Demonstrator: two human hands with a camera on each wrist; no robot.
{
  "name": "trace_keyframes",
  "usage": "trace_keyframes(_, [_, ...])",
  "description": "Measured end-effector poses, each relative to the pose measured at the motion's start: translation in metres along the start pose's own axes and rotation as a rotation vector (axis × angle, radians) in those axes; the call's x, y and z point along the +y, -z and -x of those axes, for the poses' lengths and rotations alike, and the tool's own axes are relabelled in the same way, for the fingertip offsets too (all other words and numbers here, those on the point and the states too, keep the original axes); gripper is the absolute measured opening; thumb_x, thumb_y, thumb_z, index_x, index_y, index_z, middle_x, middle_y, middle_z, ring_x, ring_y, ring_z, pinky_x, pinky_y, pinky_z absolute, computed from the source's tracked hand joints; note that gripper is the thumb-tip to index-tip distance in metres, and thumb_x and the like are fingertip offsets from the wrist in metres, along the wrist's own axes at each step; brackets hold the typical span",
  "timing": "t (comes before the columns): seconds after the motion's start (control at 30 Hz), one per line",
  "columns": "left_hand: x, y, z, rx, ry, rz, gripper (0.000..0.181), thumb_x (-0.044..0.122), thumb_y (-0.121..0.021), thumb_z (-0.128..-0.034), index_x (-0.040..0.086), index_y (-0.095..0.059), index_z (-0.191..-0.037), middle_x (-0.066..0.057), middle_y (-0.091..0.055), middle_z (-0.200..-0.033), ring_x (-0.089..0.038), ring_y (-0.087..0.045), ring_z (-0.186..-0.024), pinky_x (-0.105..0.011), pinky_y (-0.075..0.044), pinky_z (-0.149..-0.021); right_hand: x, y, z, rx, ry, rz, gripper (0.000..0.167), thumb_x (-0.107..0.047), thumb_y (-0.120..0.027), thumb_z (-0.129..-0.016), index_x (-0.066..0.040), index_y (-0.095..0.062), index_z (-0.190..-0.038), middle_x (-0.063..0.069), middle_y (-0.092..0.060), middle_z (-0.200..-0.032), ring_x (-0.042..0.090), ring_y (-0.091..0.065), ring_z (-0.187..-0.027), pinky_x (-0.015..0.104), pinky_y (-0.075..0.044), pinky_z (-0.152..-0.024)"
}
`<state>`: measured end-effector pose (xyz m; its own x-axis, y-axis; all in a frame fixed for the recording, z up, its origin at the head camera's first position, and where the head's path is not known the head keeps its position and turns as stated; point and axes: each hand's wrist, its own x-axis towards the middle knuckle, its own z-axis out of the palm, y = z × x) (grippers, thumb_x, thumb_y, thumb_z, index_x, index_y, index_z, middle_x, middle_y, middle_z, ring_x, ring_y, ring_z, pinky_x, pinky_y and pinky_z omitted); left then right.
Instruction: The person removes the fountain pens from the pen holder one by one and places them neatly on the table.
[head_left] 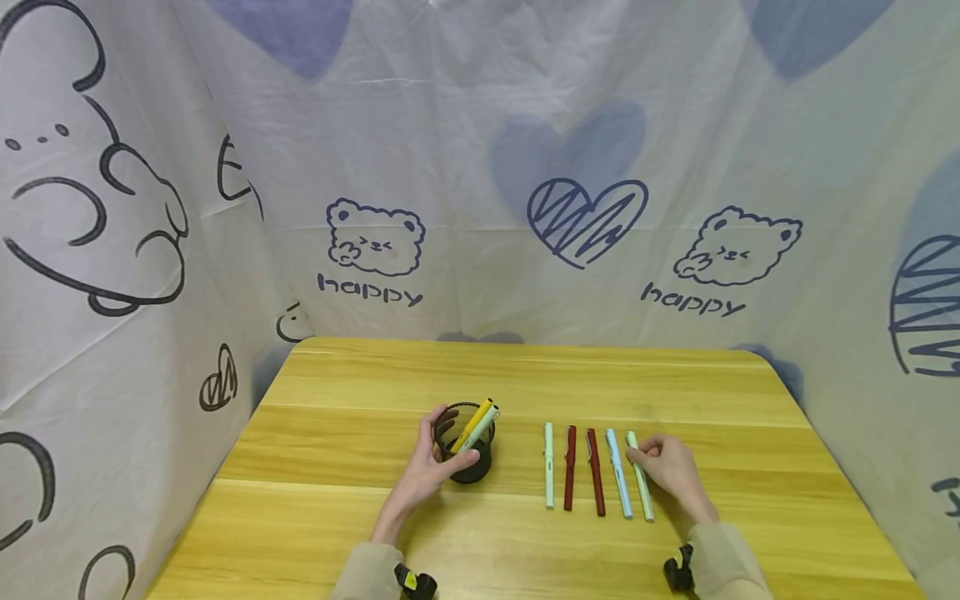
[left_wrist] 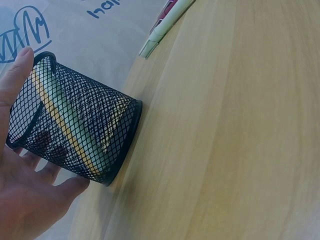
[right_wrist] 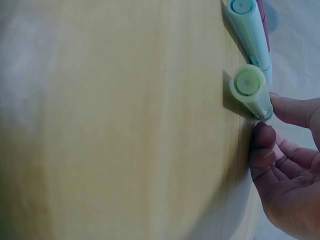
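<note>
My left hand (head_left: 422, 481) holds a black mesh cup (head_left: 472, 468), thumb on the near side and fingers behind. A yellow pen (head_left: 471, 427) and a light green pen (head_left: 486, 420) lean inside it. In the left wrist view the mesh cup (left_wrist: 90, 120) stands between thumb and fingers of the hand (left_wrist: 30, 200). At the right end of a row of pens, my right hand (head_left: 671, 471) has thumb and fingertips at the upper part of a pale green pen (head_left: 642, 483). The right wrist view shows the hand (right_wrist: 292, 172) pinching this green pen (right_wrist: 250, 90) at its far end.
Left of that pen lie a light blue pen (head_left: 619, 475), two dark red pens (head_left: 596, 473) (head_left: 570, 471) and a mint green pen (head_left: 549, 467), side by side on the wooden table (head_left: 375, 367). Printed cloth (head_left: 465, 250) hangs behind and at both sides.
</note>
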<state>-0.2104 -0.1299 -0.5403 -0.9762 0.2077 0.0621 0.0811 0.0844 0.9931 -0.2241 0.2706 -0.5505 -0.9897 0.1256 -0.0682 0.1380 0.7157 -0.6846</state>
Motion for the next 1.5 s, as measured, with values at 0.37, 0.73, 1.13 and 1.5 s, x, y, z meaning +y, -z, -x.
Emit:
trace_keyframes(0.37, [-0.0017,-0.0009,-0.0005,0.005,-0.001,0.005,0.096,0.017,-0.079,-0.0875,0.011,-0.014,-0.158,-0.013,-0.032,-0.162,-0.037,-0.025,-0.153,-0.064,-0.013,-0.125,0.0003,0.0009,-0.0016,-0.012,0.004,-0.006,0.029,-0.023,-0.07,-0.092,0.006,-0.068,-0.098,0.012,-0.065,-0.084,0.018,-0.057,-0.074,0.027,-0.045,-0.063])
trace_keyframes(0.73, [-0.0004,-0.0015,-0.0009,0.007,-0.009,0.014,0.096,0.016,-0.079,-0.0873,0.011,-0.015,-0.158,-0.013,-0.032,-0.162,-0.037,-0.025,-0.152,-0.064,-0.013,-0.124,-0.0027,0.0022,-0.0006,-0.02,-0.005,-0.015,0.031,-0.024,-0.071,-0.093,0.006,-0.067,-0.099,0.012,-0.064,-0.084,0.018,-0.056,-0.075,0.028,-0.044,-0.063])
trace_keyframes(1.13, [-0.0005,-0.0015,-0.0007,0.008,-0.013,0.013,0.095,0.016,-0.079,-0.0873,0.013,-0.015,-0.158,-0.013,-0.031,-0.162,-0.037,-0.025,-0.152,-0.064,-0.014,-0.124,-0.003,0.0027,-0.0001,-0.022,0.007,-0.031,0.031,-0.023,-0.07,-0.094,0.007,-0.067,-0.1,0.012,-0.064,-0.083,0.017,-0.054,-0.073,0.028,-0.044,-0.063])
trace_keyframes(1.5, [-0.0002,-0.0014,-0.0005,0.005,-0.009,0.015,0.096,0.016,-0.079,-0.0875,0.01,-0.014,-0.158,-0.013,-0.031,-0.162,-0.037,-0.024,-0.153,-0.064,-0.014,-0.125,-0.0016,0.0028,0.0021,-0.014,0.011,-0.059,0.03,-0.022,-0.071,-0.094,0.007,-0.067,-0.101,0.009,-0.063,-0.081,0.015,-0.052,-0.072,0.025,-0.043,-0.062])
